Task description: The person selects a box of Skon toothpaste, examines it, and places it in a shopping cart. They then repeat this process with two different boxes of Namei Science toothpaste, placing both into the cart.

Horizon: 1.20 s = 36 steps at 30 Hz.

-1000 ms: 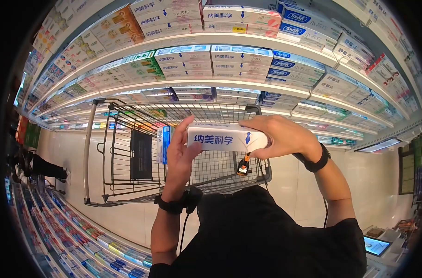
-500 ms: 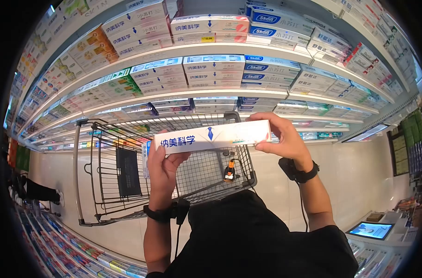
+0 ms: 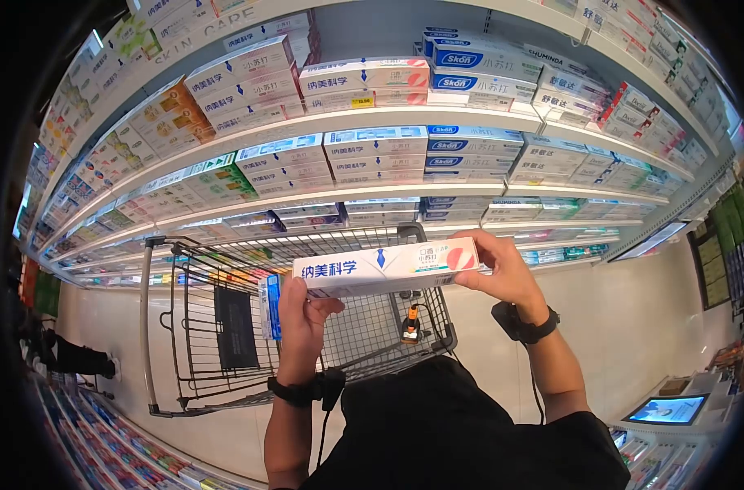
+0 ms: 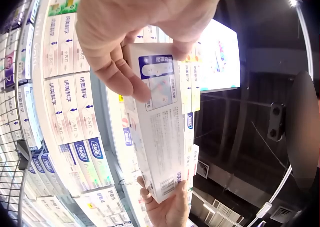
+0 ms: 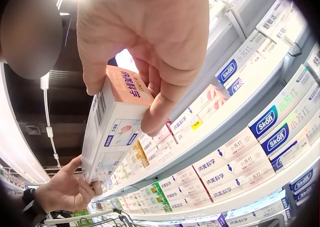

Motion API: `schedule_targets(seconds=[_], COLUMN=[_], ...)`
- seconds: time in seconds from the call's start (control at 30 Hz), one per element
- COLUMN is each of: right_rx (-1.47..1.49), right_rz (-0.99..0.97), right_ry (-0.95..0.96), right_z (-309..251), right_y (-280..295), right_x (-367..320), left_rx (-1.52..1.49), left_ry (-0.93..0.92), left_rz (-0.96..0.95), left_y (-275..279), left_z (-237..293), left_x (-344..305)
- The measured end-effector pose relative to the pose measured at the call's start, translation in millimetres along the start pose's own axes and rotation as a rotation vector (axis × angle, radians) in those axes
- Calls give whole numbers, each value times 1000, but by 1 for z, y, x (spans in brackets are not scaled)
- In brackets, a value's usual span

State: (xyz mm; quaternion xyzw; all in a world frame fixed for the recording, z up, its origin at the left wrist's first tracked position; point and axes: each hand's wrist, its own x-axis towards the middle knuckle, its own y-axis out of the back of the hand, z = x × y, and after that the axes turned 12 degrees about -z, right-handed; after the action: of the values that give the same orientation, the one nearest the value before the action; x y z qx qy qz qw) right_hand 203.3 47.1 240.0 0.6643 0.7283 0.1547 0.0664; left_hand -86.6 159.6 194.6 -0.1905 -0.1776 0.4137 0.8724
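Observation:
A long white toothpaste box [image 3: 392, 263] with blue lettering, a blue tie mark and a pink circle is held level over the cart in the head view. My left hand [image 3: 304, 322] pinches its left end, and my right hand [image 3: 509, 276] pinches the right end between thumb and fingers. From the left wrist, the back of the toothpaste box [image 4: 162, 122] shows small print, a blue panel and a barcode. In the right wrist view the orange end flap of the toothpaste box [image 5: 129, 87] sits between my right thumb and fingers.
A wire shopping cart [image 3: 147, 327] stands below my hands, with a blue box [image 3: 271, 307] beyond my left hand and a small dark bottle with an orange neck [image 3: 410, 327] at its right. Shelves [image 3: 372, 116] of stacked toothpaste boxes run along the front. Another person's legs [image 3: 82, 357] are at left.
My right hand has slid off the box's front to its right end, uncovering the printed face. The box has turned slightly, and the view has shifted over the shelves.

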Motion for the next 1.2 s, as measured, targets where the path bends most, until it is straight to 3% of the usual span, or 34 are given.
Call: schedule_targets(seconds=[0.6,0.8,1.13,1.2], right_rx=[-38,-13,87,91], right_rz=[24,83,200,223], right_ry=[54,110,231,179], right_z=[-22,-17,-4,-3], right_y=[13,17,7,5], right_x=[-1,-3,-8,-12], left_rx=[-18,-20,56,52], left_ry=[-28,-63,-104,-81], left_rz=[-45,-138,-55,-82], left_y=[-10,-7,-31,-25], left_z=[8,6,17,14], left_x=[10,20,22,20])
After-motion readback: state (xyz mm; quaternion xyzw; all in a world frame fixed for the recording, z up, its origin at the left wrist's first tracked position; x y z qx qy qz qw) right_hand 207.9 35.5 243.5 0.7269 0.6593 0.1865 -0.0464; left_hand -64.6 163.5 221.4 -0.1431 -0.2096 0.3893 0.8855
